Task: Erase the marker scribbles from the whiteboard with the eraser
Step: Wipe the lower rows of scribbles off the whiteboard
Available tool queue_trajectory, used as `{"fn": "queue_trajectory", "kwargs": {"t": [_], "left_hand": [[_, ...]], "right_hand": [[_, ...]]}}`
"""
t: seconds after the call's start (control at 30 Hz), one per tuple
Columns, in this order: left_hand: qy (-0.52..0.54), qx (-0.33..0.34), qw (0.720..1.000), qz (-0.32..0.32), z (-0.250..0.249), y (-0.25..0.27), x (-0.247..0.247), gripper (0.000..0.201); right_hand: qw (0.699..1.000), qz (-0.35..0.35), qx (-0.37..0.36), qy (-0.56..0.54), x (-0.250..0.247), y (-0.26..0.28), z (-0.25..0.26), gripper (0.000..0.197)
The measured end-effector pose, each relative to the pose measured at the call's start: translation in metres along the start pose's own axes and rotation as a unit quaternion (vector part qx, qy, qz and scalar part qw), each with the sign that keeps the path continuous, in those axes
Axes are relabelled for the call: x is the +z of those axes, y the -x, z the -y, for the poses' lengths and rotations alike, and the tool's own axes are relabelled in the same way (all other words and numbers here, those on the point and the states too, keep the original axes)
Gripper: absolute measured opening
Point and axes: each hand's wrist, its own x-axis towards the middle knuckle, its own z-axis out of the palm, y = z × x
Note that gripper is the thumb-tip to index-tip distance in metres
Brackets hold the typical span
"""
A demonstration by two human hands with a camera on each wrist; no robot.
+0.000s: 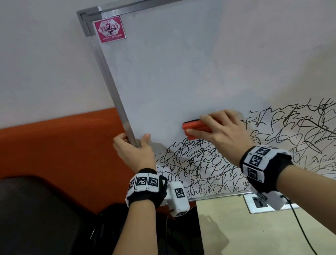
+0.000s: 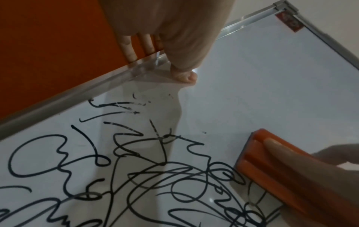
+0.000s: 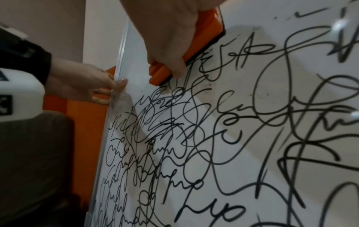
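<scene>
Orange plastic eraser (image 1: pixel 196 128), long axis level across the whiteboard (image 1: pixel 197 66), lies clamped under our right hand (image 1: pixel 219 132). Black scribbles (image 1: pixel 213 164) lie just below that hand. Our left hand (image 1: pixel 133 148) pinches the smooth metal frame (image 1: pixel 110 81) beside it.

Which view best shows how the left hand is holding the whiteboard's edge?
The left wrist view: the left hand has its thumb on the whiteboard face, fingers behind the frame. The head view shows it from behind; in the right wrist view it is small and partly hidden by the frame.
</scene>
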Motion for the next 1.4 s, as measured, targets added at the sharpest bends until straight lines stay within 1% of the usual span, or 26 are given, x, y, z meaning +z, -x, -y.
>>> {"fn": "queue_trajectory", "kwargs": {"t": [0.1, 0.2, 0.27, 0.33, 0.47, 0.57, 0.67, 0.73, 0.77, 0.87, 0.9, 0.97, 1.0, 1.03, 1.1, 1.13, 1.17, 1.2, 1.27, 1.33, 1.4], "left_hand": [[-0.009, -0.003, 1.0, 0.003, 0.003, -0.005, -0.002, 0.053], [-0.027, -0.012, 0.999, 0.013, 0.004, -0.013, -0.007, 0.05], [-0.046, -0.014, 0.999, 0.024, 0.003, -0.016, -0.01, 0.048], [-0.063, -0.014, 0.997, 0.038, 0.002, -0.019, -0.012, 0.046], [-0.086, -0.009, 0.995, 0.053, 0.001, -0.022, -0.014, 0.046], [-0.086, -0.002, 0.995, 0.05, 0.003, -0.021, -0.014, 0.044], [-0.085, 0.001, 0.995, 0.05, 0.004, -0.019, -0.014, 0.043], [-0.081, 0.007, 0.996, 0.048, 0.003, -0.018, -0.015, 0.041], [-0.077, 0.007, 0.996, 0.048, 0.001, -0.018, -0.015, 0.041], [-0.084, 0.006, 0.995, 0.05, 0.001, -0.017, -0.017, 0.041], [-0.091, 0.006, 0.994, 0.052, 0.001, -0.017, -0.018, 0.042], [-0.111, 0.007, 0.992, 0.056, 0.001, -0.017, -0.019, 0.043], [-0.118, 0.007, 0.991, 0.06, 0.0, -0.017, -0.019, 0.043], [-0.123, 0.005, 0.99, 0.065, -0.001, -0.017, -0.019, 0.043], [-0.123, -0.002, 0.99, 0.072, -0.003, -0.018, -0.02, 0.041], [-0.125, -0.005, 0.989, 0.074, -0.003, -0.019, -0.021, 0.04], [-0.128, -0.004, 0.989, 0.075, -0.003, -0.02, -0.021, 0.039], [-0.129, -0.003, 0.989, 0.077, -0.002, -0.02, -0.022, 0.038], [-0.12, -0.004, 0.99, 0.071, -0.001, -0.018, -0.021, 0.036], [-0.112, 0.01, 0.993, 0.042, -0.004, -0.008, -0.017, 0.037], [-0.111, 0.061, 0.992, -0.005, -0.011, 0.009, -0.011, 0.046]], "right_hand": [[1.0, 0.007, -0.02, 0.011, 0.001, 0.002, -0.005, 0.061], [1.0, -0.007, -0.015, 0.025, -0.004, 0.018, -0.021, 0.068], [0.999, -0.026, -0.007, 0.027, -0.005, 0.016, -0.023, 0.067], [0.999, -0.038, 0.005, 0.016, -0.001, 0.007, -0.018, 0.065], [0.996, -0.058, 0.063, 0.006, 0.01, 0.005, -0.005, 0.073], [0.995, -0.07, 0.075, -0.008, 0.014, 0.01, 0.002, 0.069], [0.993, -0.076, 0.086, -0.007, 0.012, 0.003, 0.001, 0.063], [0.991, -0.071, 0.111, -0.014, 0.014, 0.002, 0.005, 0.059], [0.992, -0.064, 0.111, -0.021, 0.016, 0.004, 0.008, 0.058], [0.997, -0.042, 0.062, -0.025, 0.019, 0.006, 0.019, 0.058], [0.997, -0.042, 0.053, -0.02, 0.02, 0.003, 0.02, 0.055], [0.997, -0.043, 0.058, -0.017, 0.02, -0.005, 0.023, 0.047], [0.997, -0.039, 0.058, -0.016, 0.02, -0.008, 0.025, 0.047], [0.998, -0.03, 0.045, -0.015, 0.021, -0.009, 0.028, 0.048], [1.0, -0.008, -0.004, -0.018, 0.023, -0.01, 0.032, 0.049], [1.0, -0.008, -0.015, -0.018, 0.023, -0.01, 0.03, 0.048], [1.0, -0.022, -0.004, -0.017, 0.022, -0.008, 0.026, 0.046], [0.999, -0.041, 0.025, -0.018, 0.021, -0.005, 0.02, 0.045], [0.994, -0.059, 0.086, -0.012, 0.02, 0.012, 0.007, 0.05], [0.995, -0.039, 0.091, -0.001, 0.015, 0.029, 0.0, 0.06], [0.994, -0.049, 0.101, 0.001, 0.009, 0.03, -0.008, 0.06]]}}
